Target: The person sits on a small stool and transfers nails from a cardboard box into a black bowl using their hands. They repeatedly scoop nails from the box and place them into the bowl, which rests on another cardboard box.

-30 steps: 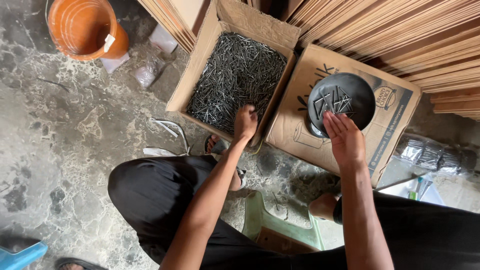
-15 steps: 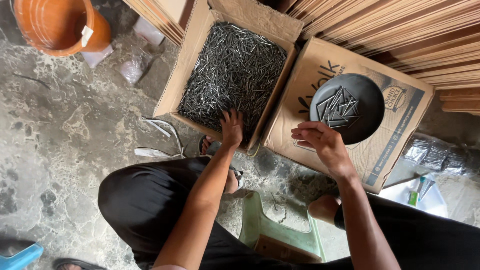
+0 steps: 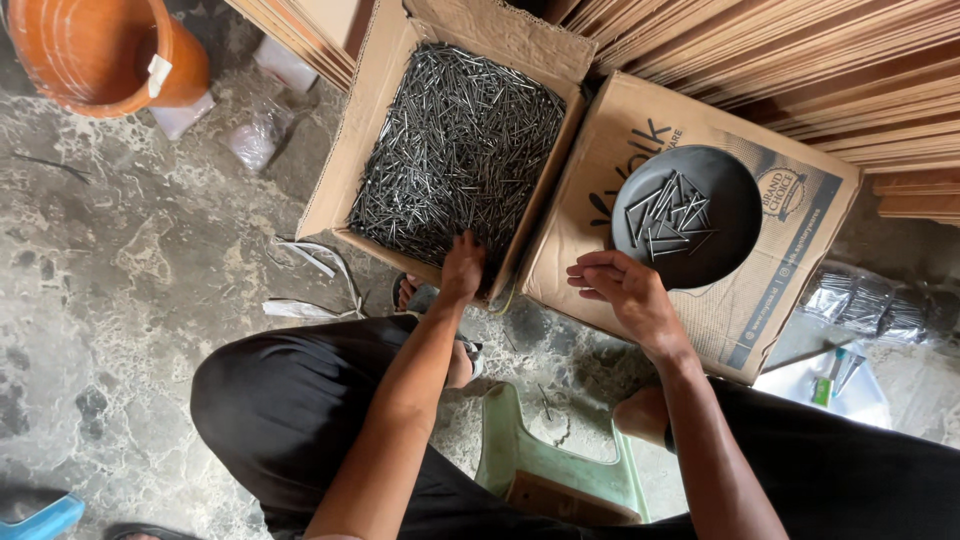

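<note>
Head view: the left hand (image 3: 463,268) dips, fingers bunched, into an open cardboard box (image 3: 345,190) heaped with dark nails (image 3: 455,150) lying every way. The right hand (image 3: 625,293), loosely curled and empty, hovers on a closed carton (image 3: 600,170) beside a black dish (image 3: 735,250) of crisscrossed nails.

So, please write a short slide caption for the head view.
Left hand reaches into an open box of nails; right hand rests beside a dark bowl.
</note>
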